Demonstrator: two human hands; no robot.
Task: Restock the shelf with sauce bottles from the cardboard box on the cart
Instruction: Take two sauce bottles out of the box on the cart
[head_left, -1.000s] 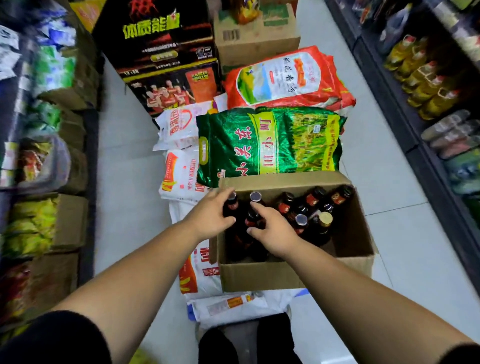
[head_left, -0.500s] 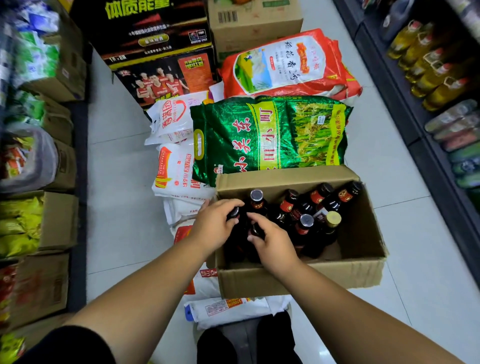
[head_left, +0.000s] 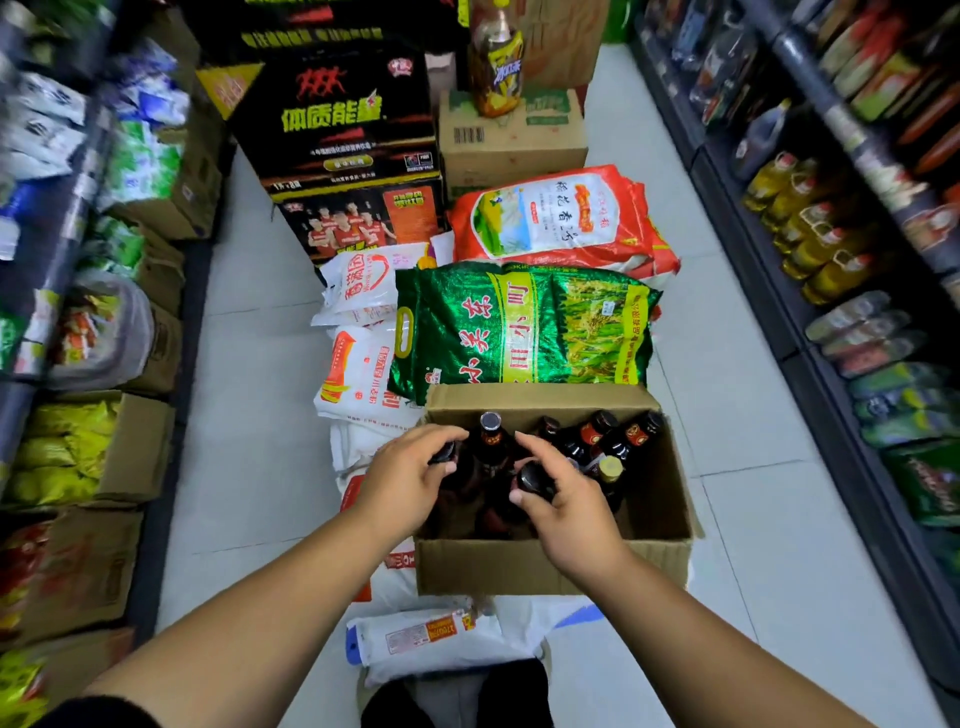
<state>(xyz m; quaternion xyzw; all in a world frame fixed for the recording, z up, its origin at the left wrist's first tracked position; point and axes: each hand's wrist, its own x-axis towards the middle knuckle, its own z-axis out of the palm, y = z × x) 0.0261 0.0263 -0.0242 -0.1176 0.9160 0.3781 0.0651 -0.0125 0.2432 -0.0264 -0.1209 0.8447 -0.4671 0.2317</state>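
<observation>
An open cardboard box (head_left: 550, 569) rests on sacks just in front of me. Several dark sauce bottles (head_left: 597, 439) with red neck labels stand inside it. My left hand (head_left: 410, 480) is curled around the black cap of a bottle at the box's left side. My right hand (head_left: 563, 496) grips the cap and neck of another dark bottle near the box's middle. One more bottle (head_left: 491, 441) with a silver-rimmed cap stands upright between my two hands. The lower parts of the gripped bottles are hidden by my hands.
A green rice sack (head_left: 524, 325) and a red-and-white sack (head_left: 556, 215) lie beyond the box, with white flour bags (head_left: 358, 364) to the left. Drink cartons (head_left: 337, 130) are stacked behind. Shelves with oil bottles (head_left: 810, 234) line the right; boxed snacks (head_left: 78, 447) line the left.
The view has tilted up a little. My right hand has risen with the cap of its bottle now showing under the fingers. My left hand stays on its bottle cap.
</observation>
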